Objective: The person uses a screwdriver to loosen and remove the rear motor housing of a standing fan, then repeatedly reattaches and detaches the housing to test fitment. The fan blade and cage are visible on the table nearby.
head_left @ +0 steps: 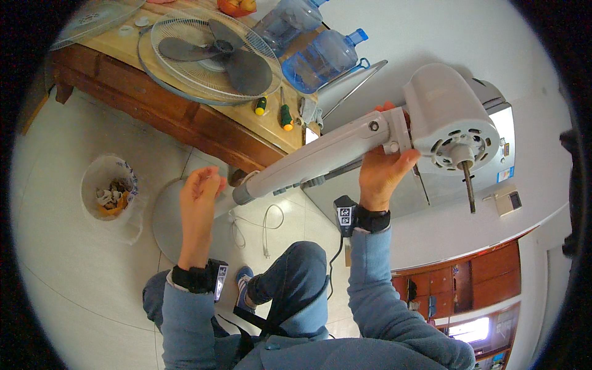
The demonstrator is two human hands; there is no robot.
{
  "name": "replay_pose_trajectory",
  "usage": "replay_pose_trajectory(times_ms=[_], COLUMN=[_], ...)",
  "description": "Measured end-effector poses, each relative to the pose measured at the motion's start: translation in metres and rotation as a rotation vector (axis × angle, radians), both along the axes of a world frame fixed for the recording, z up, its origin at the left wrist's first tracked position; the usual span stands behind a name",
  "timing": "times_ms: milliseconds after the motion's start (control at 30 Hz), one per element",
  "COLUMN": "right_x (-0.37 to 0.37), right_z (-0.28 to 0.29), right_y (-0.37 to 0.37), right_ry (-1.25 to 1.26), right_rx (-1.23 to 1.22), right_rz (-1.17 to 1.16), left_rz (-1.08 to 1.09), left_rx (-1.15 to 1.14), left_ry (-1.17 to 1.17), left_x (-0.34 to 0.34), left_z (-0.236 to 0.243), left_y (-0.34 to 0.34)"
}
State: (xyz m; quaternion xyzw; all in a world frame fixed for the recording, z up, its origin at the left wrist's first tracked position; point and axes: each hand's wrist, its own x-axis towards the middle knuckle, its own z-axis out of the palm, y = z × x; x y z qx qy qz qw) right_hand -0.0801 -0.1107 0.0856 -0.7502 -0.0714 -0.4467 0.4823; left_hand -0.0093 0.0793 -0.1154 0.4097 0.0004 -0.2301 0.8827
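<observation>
My right hand (382, 176) grips the white fan stand (314, 151) at its joint, just below the motor housing (450, 111) with its bare metal shaft. The stand leans diagonally down to a round base (166, 222) on the floor. My left hand (200, 188) is beside the lower pole with fingers curled; whether anything small is in them I cannot make out. A round grille with dark blades (246, 73) lies on the wooden table (117, 71) above, near two green-and-yellow screwdrivers (285, 118).
Blue water jugs (320, 61) stand on the table, with another grille (92, 18) at its far left. A lined bin (92, 188) with rubbish sits on the floor at left. A loose cable (268, 228) lies below the stand. A grey appliance (499, 148) stands behind the motor.
</observation>
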Motion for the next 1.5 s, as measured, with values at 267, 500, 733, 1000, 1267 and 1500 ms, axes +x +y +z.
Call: replay_pose_trajectory(times_ms=[267,500,733,1000,1267,1500], right_x=[0.008,0.003,0.002,0.008,0.01,0.014], right_z=[0.001,0.0,0.001,0.005,-0.005,-0.003], right_y=[0.006,0.0,-0.014,-0.012,-0.016,-0.013], right_ry=[-0.002,0.043,0.074,0.103,0.234,0.251], right_rx=[-0.024,-0.056,-0.153,-0.117,0.038,0.021], right_rz=[-0.077,0.022,-0.072,-0.053,0.151,0.043], left_rz=[0.0,-0.003,-0.003,-0.017,-0.005,-0.004], left_rx=[0.036,0.045,0.051,0.067,0.063,0.088], left_ry=[-0.024,-0.034,-0.036,-0.036,-0.057,-0.076], left_x=[0.0,0.001,0.001,0.002,0.002,0.001], left_z=[0.002,-0.005,-0.004,-0.006,-0.004,-0.006], left_y=[0.001,-0.003,-0.003,-0.004,-0.006,-0.006])
